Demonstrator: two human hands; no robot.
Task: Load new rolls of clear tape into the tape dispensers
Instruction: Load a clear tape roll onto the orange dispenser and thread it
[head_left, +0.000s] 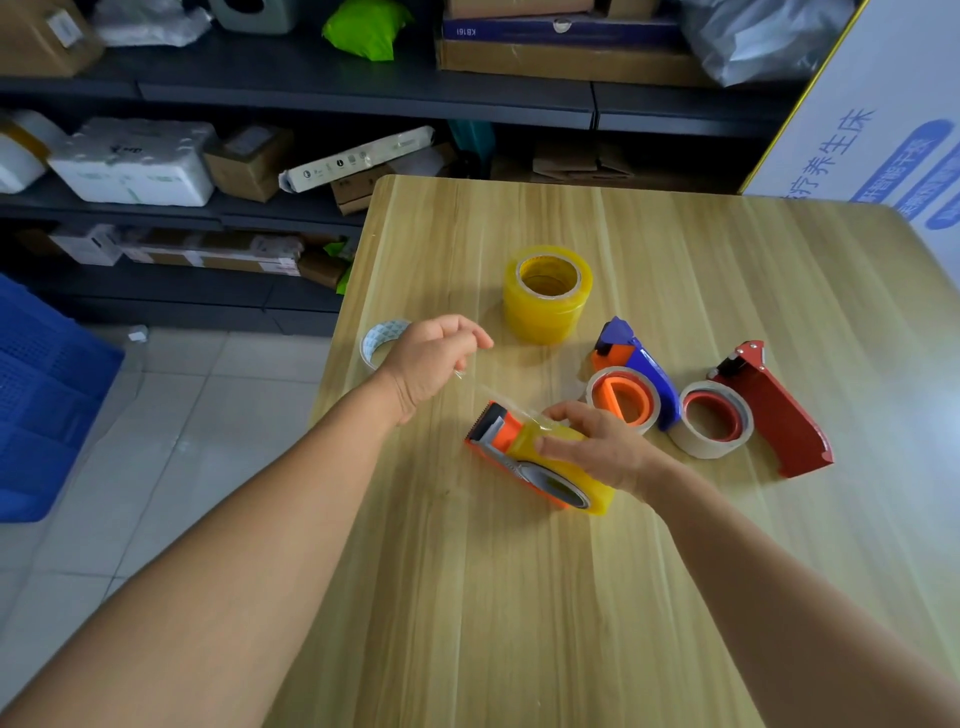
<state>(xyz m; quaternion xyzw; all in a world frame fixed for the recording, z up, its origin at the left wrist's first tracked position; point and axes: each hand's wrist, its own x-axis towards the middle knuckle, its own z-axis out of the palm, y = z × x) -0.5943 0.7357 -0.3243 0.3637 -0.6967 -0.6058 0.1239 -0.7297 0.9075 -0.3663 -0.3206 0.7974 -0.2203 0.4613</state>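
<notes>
Now the right hand (597, 441) presses its curled fingers on a shiny yellow tape roll (563, 467) in the orange plastic dispenser (493, 431) lying on the wooden table (519, 597). Up past those fingers, the left hand (431, 358) pinches the thin clear tape strip (493, 392) pulled from it. A tall round yellow roll stack (547, 293) stands beyond the left fingers.

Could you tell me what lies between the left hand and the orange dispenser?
In the head view, a pulled-out strip of clear tape spans from the left hand to the orange dispenser.
</notes>
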